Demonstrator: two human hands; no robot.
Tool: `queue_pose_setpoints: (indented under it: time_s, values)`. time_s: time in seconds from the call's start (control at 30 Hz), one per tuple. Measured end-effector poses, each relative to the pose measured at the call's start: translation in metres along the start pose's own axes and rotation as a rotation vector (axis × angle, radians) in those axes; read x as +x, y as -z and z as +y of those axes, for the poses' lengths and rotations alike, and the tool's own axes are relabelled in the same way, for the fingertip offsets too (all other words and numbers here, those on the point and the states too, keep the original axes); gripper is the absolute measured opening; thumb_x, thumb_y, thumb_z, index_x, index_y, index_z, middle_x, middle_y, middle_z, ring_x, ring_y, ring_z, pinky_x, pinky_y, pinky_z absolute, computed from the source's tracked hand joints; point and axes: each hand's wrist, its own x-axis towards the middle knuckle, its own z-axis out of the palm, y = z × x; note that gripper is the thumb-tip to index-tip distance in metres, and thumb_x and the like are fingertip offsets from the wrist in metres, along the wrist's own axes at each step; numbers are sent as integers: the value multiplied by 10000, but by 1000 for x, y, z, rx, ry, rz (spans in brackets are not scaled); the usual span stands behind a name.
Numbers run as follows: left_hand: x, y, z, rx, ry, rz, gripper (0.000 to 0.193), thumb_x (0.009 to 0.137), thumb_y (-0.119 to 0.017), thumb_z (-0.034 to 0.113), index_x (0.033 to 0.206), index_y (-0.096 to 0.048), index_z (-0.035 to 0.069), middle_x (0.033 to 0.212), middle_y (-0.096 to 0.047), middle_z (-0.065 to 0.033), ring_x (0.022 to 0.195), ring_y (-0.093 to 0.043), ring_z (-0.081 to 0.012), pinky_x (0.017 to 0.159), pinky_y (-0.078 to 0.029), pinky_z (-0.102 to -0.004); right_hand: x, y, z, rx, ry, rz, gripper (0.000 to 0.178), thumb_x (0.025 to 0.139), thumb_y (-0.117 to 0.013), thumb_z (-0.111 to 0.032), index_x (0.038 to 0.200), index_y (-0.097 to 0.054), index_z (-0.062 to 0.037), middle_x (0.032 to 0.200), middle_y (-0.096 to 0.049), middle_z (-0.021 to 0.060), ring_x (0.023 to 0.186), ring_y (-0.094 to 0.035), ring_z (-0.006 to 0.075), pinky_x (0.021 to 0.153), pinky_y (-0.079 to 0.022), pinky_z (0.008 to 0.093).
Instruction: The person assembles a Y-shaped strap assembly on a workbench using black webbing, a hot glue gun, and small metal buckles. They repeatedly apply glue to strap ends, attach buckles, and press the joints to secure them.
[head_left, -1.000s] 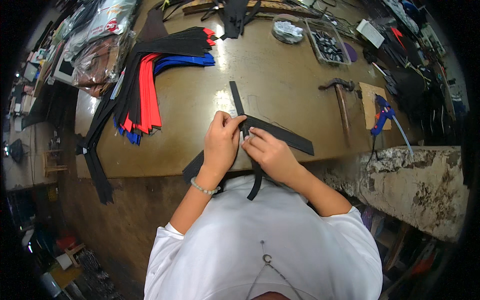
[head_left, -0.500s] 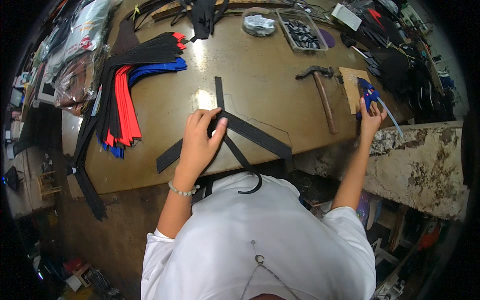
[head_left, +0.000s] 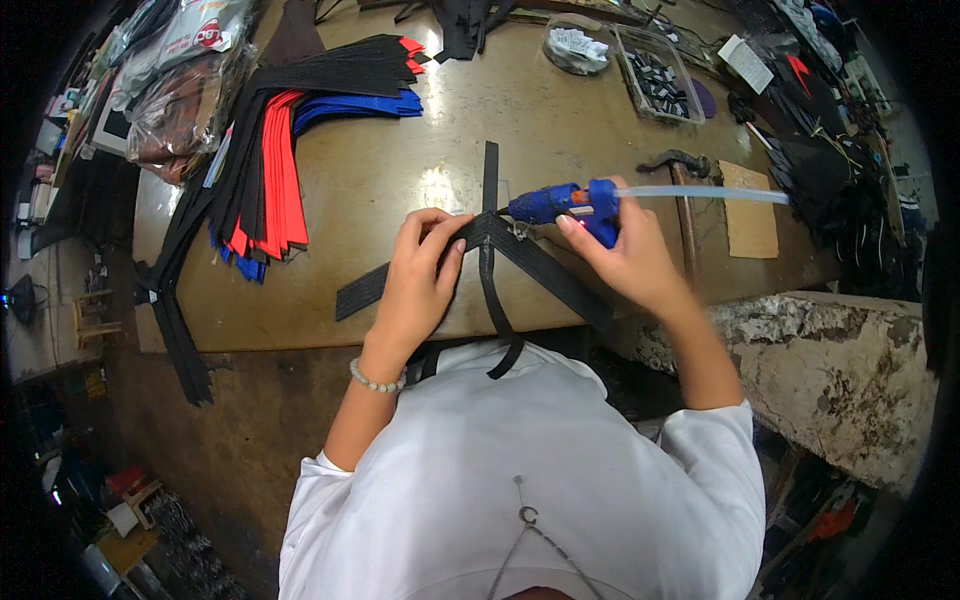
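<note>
Black straps [head_left: 548, 273] lie in a chevron on the table, with a narrow black strip [head_left: 491, 170] running up from the junction and a thinner tail [head_left: 490, 290] hanging over the table edge toward me. My left hand [head_left: 420, 275] grips the left strap beside the junction between thumb and fingers. My right hand [head_left: 640, 255] is wrapped round the handle of a blue glue gun [head_left: 545, 204]. Its nozzle points left and sits at the junction, close to my left fingertips; whether it touches the strap I cannot tell. A clear glue stick [head_left: 710, 192] sticks out of its back.
Black, red [head_left: 278, 180] and blue [head_left: 360, 105] strap bundles lie at left, near plastic-wrapped goods [head_left: 185, 110]. A hammer [head_left: 686, 220] and a cardboard piece [head_left: 750, 215] lie right, partly behind the glue gun and stick. Farther back stand a clips box [head_left: 660, 80] and a round tub [head_left: 577, 48].
My right hand has brought the glue gun from the cardboard at the right to the strap junction. My left hand still grips the strap. The whole view has shifted slightly.
</note>
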Motion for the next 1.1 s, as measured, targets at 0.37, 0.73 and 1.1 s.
queue_pose_setpoints:
  time_s: [0.37,0.73,1.1]
  values:
    - [-6,-4,-7,56,-55,28,187,880,-649,21,1063,-689,4,1083,-579,-122,992,-576,-270,907,-464,-366,9,-10,-7,-106,12,-45,487,897,-682,-367,1175,-537,6,845,-689,251,786,-670,451,691,-523,476]
    - [-8,-8,-10,75,-77,59,197,869,-659,7,1063,-693,-5,1065,-586,-127,973,-583,-270,883,-478,-360,-29,0,-10,64,125,-308,411,873,-732,-341,1118,-592,-42,804,-680,169,661,-678,321,627,-525,404]
    - [0,-16,-5,164,-63,99,220,859,-654,-25,1076,-688,-16,1062,-591,-140,971,-577,-291,834,-492,-372,-54,111,140,-618,-872,687,633,977,-486,-560,1090,-639,43,979,-682,288,952,-645,464,786,-504,484]
